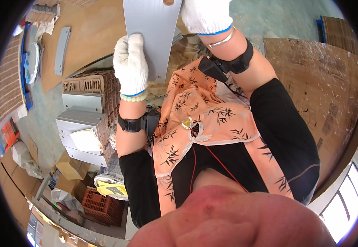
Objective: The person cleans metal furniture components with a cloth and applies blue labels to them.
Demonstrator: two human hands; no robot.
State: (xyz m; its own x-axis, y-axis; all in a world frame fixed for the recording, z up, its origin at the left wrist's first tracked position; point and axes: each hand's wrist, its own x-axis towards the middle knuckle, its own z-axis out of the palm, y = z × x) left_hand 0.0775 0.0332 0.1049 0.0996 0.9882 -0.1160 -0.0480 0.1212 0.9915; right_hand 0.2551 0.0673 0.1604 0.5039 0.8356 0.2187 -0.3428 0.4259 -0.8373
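A long flat grey panel (154, 37) with a round hole at its far end juts out past the upper edge of the view. My left hand (131, 61), in a white knit glove, grips its left edge, with fingers lying over the top face. On the right side of the panel is my right hand (208, 16), gloved the same way and right beside the edge. Its fingers are cut off by the top of the picture, so their hold is hidden. Below the panel's near end hangs my orange apron (212, 115) with a dark leaf print.
To my left, a stack of grey panels (84, 131) stands by a brown plastic crate (105, 80), with a white cloth or paper (86, 140) on it. Another grey strip (62, 51) lies on cardboard farther off. A red-brown crate (101, 206) is lower left; large cardboard (310, 90) is right.
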